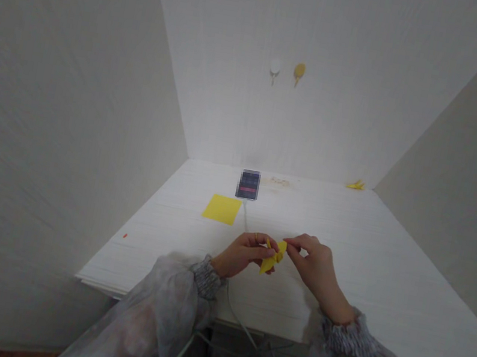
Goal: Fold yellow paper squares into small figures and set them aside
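A small yellow origami figure [268,264] with wing-like flaps is held up over the white table, between my two hands. My left hand [247,252] is closed on its left side, thumb in front and fingers behind. At its upper right flap, the thumb and forefinger of my right hand [311,258] are pinched together on the edge. The finer folds are too small to make out. A flat yellow paper square [222,209] lies on the table beyond my left hand.
A phone-like device [248,184] with a blurred screen lies near the back wall, a white cable [245,216] running from it. Another folded yellow paper piece [356,185] is in the back right corner. Two hooks [300,70] are on the wall; a small orange scrap [125,236] lies left.
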A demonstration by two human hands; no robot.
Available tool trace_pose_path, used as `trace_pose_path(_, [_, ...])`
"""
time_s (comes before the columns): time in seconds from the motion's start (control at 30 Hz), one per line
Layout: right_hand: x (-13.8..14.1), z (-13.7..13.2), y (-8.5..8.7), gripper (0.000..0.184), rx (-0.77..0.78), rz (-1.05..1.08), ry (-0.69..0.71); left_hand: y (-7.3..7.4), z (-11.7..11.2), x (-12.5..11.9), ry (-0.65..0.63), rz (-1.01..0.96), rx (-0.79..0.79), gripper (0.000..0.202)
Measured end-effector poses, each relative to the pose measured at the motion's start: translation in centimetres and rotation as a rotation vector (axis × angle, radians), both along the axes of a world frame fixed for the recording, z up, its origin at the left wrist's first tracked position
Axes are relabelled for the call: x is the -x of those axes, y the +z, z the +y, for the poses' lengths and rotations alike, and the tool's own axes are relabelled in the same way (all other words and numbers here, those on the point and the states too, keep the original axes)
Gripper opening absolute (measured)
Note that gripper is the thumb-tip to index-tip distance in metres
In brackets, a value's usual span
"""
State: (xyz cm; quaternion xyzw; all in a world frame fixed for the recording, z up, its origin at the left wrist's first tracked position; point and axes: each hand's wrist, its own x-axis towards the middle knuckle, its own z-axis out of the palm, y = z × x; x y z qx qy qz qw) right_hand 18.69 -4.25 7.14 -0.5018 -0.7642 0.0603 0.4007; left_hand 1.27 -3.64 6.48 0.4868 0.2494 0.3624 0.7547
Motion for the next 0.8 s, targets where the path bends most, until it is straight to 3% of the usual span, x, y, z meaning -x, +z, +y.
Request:
trace_pose_path(0.23, [0.3,-0.2,0.4,0.013,0.303,0.289,-0.008,0.0,-0.1,0.0,0.0,0.005,-0.01,0.021])
trace_pose_path(0.37, [-0.1,-0.1,0.7,0.015,0.291,0.345,0.067,0.0,-0.1,0.1,0.024,0.0,-0.024,0.021])
trace_pose_path(0.53, [-0.6,-0.3,0.9,0.02,0.237,0.389,-0.014,-0.3,0.2,0.1,0.129,-0.006,-0.047,0.022])
trace_pose_path(0.8, [1.3,-0.6,0.3,0.031,0.399,0.417,0.168,-0.2,0.7,-0.3,0.325,0.004,-0.164,0.027])
